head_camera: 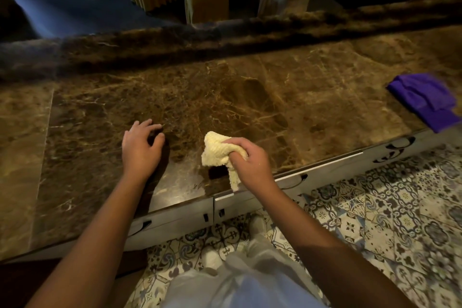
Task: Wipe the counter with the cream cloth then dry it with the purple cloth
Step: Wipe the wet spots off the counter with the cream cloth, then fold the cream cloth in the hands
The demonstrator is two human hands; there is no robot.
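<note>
Brown marble counter [287, 97] fills most of the view, raised ledge of the same stone along its far edge, patterned floor tiles [375, 220] below the near edge on the right. White cabinet fronts [325, 172] run under the counter lip. Purple cloth [425, 100] lies folded flat on the counter, far right and a bit beyond the gripping hand, well apart from it, nothing touching it. Right hand [250, 157] is clenched around the cream cloth [217, 150], near the counter's front edge; cloth is bunched, most of it sticks out left of the fist, one tail hangs below it toward the edge. Cloth looks lifted just off the stone, dark shadow under it, but can't tell for sure whether any part touches. Left hand [141, 147] sits left of the cloth, apart from it, holding nothing, fingers curled and spread with tips down on the counter. Both forearms bare. Wet sheen on the stone just below the cloth.
</note>
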